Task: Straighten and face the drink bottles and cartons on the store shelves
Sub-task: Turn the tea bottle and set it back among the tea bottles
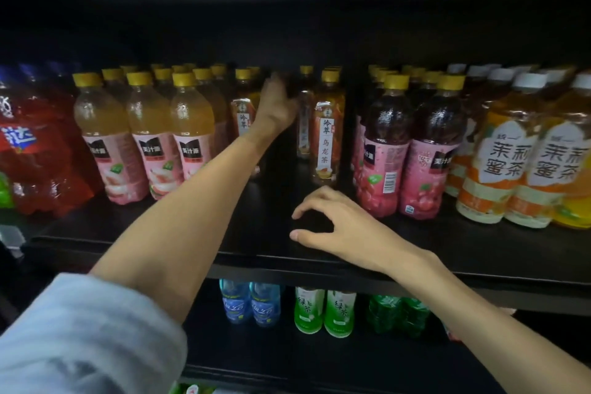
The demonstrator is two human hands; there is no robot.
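Left hand point(276, 102), frame centre, reaches among tea bottles point(326, 137), grip unclear; right hand point(335, 227) loosely curled over shelf point(128, 233).

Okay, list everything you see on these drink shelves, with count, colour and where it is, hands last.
red soda bottles: count unclear, red, far left of upper shelf
peach juice bottles: three in front, more behind, pale orange with pink labels, left
oolong tea bottles: several, amber, centre, set back
dark juice bottles: two in front, more behind, dark red with pink labels, right of centre
jasmine tea bottles: several, orange, white caps, far right
upper shelf: one, black
blue water bottles: two, lower shelf
green tea bottles: two, lower shelf
dark green bottles: count unclear, lower shelf
left hand: reaches deep among the oolong tea bottles
right hand: fingers curled, holds nothing, over the shelf front
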